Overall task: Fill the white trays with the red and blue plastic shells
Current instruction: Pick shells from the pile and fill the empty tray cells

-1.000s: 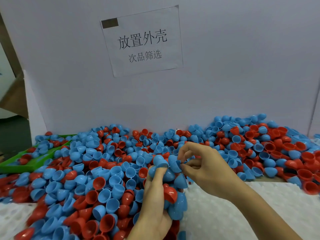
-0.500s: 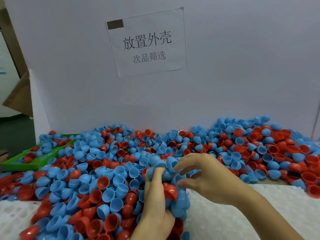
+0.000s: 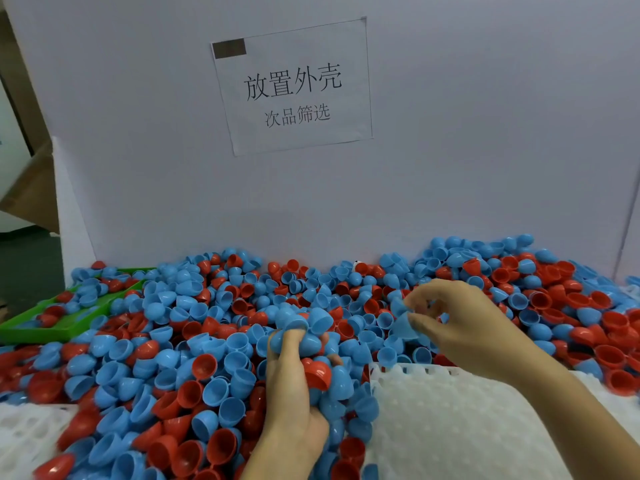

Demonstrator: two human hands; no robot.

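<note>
At a bench heaped with red and blue shells (image 3: 194, 341), the left hand (image 3: 294, 393) clutches a mixed handful while the right hand (image 3: 460, 327) pinches a blue shell (image 3: 403, 329) from the heap. Gathering seems underway; next, seating shells in the empty white tray (image 3: 450, 420).

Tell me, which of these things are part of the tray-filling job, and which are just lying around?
Part of the job:
- pile of red and blue shells
- white tray
- left hand, gripping a handful of shells
- right hand, pinching a blue shell

Just there:
- green tray
- paper sign
- white backboard
</note>
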